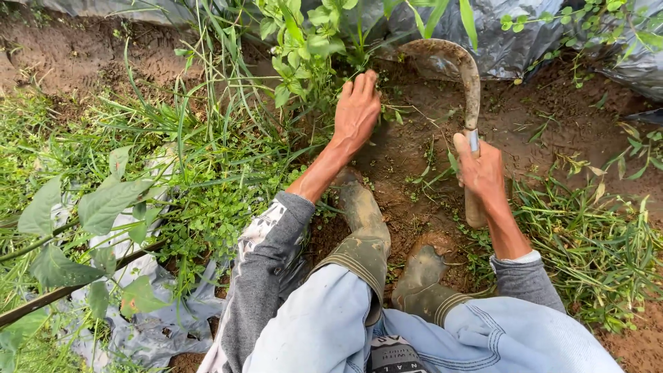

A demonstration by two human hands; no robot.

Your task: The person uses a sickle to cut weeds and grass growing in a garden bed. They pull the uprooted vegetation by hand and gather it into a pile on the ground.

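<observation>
plant (311,41) ahead-left | sickle (464,76) right of it | boots (366,228) below, on soil (414,152)

No packages, signs or screens anywhere in the frame. Only one label-like thing: a small dark patch (392,354) with pale lettering, at the bottom centre of the frame, sewn on the clothing between the two pale blue trouser legs. Roughly rectangular, black ground, white or light grey print, partly cut off by the lower edge. Lettering too small and cropped to make out fully.
</observation>
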